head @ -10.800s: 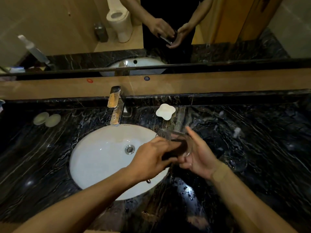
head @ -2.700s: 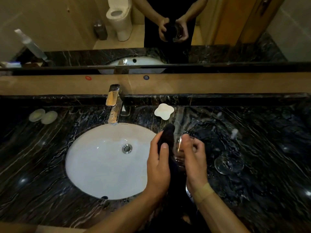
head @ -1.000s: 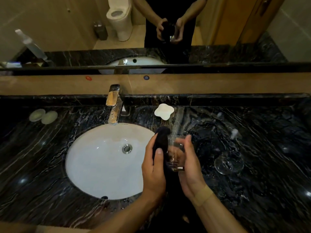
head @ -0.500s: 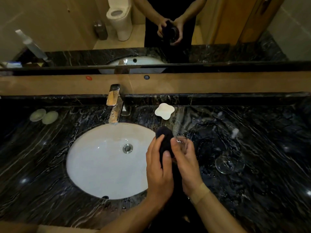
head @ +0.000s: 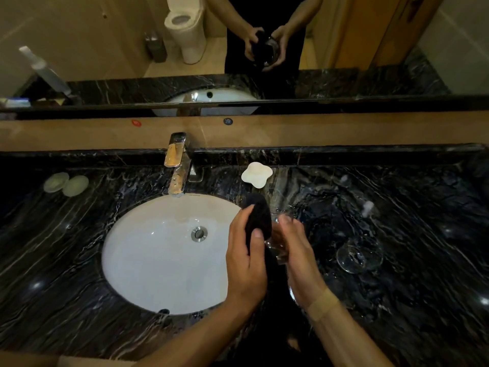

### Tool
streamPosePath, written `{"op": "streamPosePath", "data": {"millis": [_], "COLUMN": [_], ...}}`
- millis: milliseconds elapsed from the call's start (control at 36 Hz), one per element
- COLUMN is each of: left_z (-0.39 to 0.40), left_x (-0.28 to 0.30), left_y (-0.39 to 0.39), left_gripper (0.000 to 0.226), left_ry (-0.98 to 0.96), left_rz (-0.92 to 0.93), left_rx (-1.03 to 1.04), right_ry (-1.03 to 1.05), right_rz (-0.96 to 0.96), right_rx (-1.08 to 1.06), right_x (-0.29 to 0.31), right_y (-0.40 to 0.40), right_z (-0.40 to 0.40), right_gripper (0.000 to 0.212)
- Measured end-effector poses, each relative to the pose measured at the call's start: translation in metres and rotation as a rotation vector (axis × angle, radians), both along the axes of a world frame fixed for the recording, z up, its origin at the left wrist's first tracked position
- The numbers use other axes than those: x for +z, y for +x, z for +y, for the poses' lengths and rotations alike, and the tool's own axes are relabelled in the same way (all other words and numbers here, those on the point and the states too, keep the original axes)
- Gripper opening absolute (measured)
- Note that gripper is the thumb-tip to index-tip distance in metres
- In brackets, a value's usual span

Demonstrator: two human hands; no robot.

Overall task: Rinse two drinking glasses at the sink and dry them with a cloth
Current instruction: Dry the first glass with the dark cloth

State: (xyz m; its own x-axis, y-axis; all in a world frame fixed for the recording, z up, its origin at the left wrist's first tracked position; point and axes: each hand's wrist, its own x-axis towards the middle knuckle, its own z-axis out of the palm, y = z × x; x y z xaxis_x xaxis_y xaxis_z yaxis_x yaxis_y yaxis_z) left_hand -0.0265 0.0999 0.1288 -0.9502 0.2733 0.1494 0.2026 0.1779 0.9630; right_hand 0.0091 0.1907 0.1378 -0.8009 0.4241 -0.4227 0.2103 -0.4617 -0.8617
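head view, hands: left hand (head: 246,260) is wrapped around the dark cloth (head: 258,221), thumb pressed on it, and right hand (head: 296,255) has its fingers curled around the glass (head: 276,247), just right of the sink (head: 158,255) rim, over the table (head: 397,300).
head view, what changed: compared to a second ago the cloth has slid back over the side of the glass and the right hand has turned it a bit, so less clear glass shows now. Looks like plain wiping and rotating to me.
head view, second glass: the other glass (head: 360,256) sits on the wet table well to the right, nobody touching it, same spot as before.
head view, tap: faucet (head: 178,165) isn't running as far as I can see, so rinsing seems over.
head view, other stuff: white soap dish (head: 256,174) behind the hands, two pale round pads (head: 66,182) far left, mirror (head: 264,49) shows the same two-handed hold.
where the task is: I'd guess drying glass one, glass two still to dry, though I can't tell if it's wet.
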Motion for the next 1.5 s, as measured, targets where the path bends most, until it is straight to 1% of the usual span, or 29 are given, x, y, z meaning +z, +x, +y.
{"op": "streamPosePath", "data": {"millis": [83,139,194,278,333,417,472,528,583,639,694,778,806,833,889,917,944,972,1056,1083,1167,1222,1306,1361,1417,1500], "left_z": [-0.002,-0.002,-0.001,-0.001,-0.002,-0.003,-0.003,-0.001,0.000,0.002,0.001,-0.002,-0.003,-0.003,-0.003,-0.002,-0.002,-0.001,0.001,0.001,0.002,0.001,-0.002,-0.006,-0.009,-0.013], "left_x": [0.000,0.000,0.001,0.003,0.002,0.007,0.012,0.013,0.010,0.008,0.006,0.005,0.005,0.005,0.006,0.007,0.008,0.010,0.014,0.016,0.025,0.027,0.028,0.027,0.026,0.022], "left_y": [0.003,0.004,0.004,0.001,-0.002,-0.005,-0.006,-0.008,-0.009,-0.008,-0.007,-0.005,-0.005,-0.005,-0.004,-0.003,-0.004,-0.004,-0.009,-0.011,-0.018,-0.024,-0.029,-0.027,-0.022,-0.017], "left_gripper": [0.043,0.042,0.041,0.041,0.041,0.038,0.036,0.038,0.037,0.036,0.038,0.041,0.042,0.043,0.043,0.042,0.041,0.039,0.031,0.030,0.027,0.029,0.034,0.042,0.046,0.051], "left_ry": [-0.017,-0.030,-0.034,-0.032,-0.001,0.117,0.168,0.189,0.168,0.097,0.031,-0.061,-0.088,-0.099,-0.075,-0.050,-0.015,0.025,0.140,0.161,0.209,0.199,0.238,0.277,0.364,0.481], "left_rz": [0.016,0.018,0.027,0.061,0.034,-0.064,-0.095,-0.139,-0.153,-0.109,-0.046,0.082,0.114,0.128,0.143,0.141,0.110,0.040,-0.290,-0.364,-0.521,-0.653,-0.996,-1.169,-1.253,-1.315], "left_rx": [-0.028,-0.024,-0.021,-0.027,-0.031,-0.027,-0.040,-0.037,-0.011,0.014,0.016,-0.053,-0.082,-0.101,-0.108,-0.101,-0.085,-0.057,0.024,0.031,0.005,-0.038,-0.082,-0.120,-0.151,-0.172], "right_ry": [0.084,0.105,0.086,-0.004,-0.043,-0.097,-0.125,-0.172,-0.209,-0.137,0.001,0.097,0.092,0.070,-0.003,-0.046,-0.077,-0.090,-0.068,-0.044,0.069,0.169,0.371,0.483,0.541,0.593], "right_rz": [0.003,0.019,0.042,0.084,0.090,0.114,0.113,0.100,0.071,0.020,-0.031,-0.045,-0.034,-0.020,0.033,0.061,0.080,0.091,0.106,0.104,0.109,0.121,0.173,0.188,0.204,0.190], "right_rx": [0.000,-0.015,-0.026,-0.063,-0.064,-0.010,0.010,0.009,-0.023,-0.010,0.024,0.045,0.044,0.030,-0.003,-0.012,-0.017,-0.014,0.034,0.062,0.092,0.073,0.078,0.110,0.160,0.202], "right_x": [-0.003,-0.007,-0.008,-0.009,-0.009,-0.007,-0.002,0.001,0.004,0.007,0.006,0.004,0.005,0.005,0.006,0.008,0.008,0.007,0.008,0.009,0.014,0.016,0.020,0.022,0.023,0.021], "right_y": [-0.003,-0.003,-0.003,-0.001,0.001,0.003,0.005,0.005,0.005,0.004,0.002,0.003,0.003,0.003,0.001,0.000,-0.001,-0.002,-0.004,-0.004,-0.004,-0.002,0.003,0.005,0.008,0.011], "right_z": [-0.001,0.002,0.005,0.008,0.010,0.012,0.014,0.014,0.013,0.008,0.005,0.006,0.006,0.006,0.005,0.005,0.005,0.006,0.015,0.018,0.023,0.022,0.023,0.027,0.030,0.028], "right_gripper": [0.081,0.083,0.088,0.103,0.106,0.093,0.086,0.084,0.072,0.060,0.059,0.056,0.060,0.069,0.090,0.095,0.096,0.095,0.090,0.086,0.062,0.064,0.069,0.075,0.077,0.075]}}
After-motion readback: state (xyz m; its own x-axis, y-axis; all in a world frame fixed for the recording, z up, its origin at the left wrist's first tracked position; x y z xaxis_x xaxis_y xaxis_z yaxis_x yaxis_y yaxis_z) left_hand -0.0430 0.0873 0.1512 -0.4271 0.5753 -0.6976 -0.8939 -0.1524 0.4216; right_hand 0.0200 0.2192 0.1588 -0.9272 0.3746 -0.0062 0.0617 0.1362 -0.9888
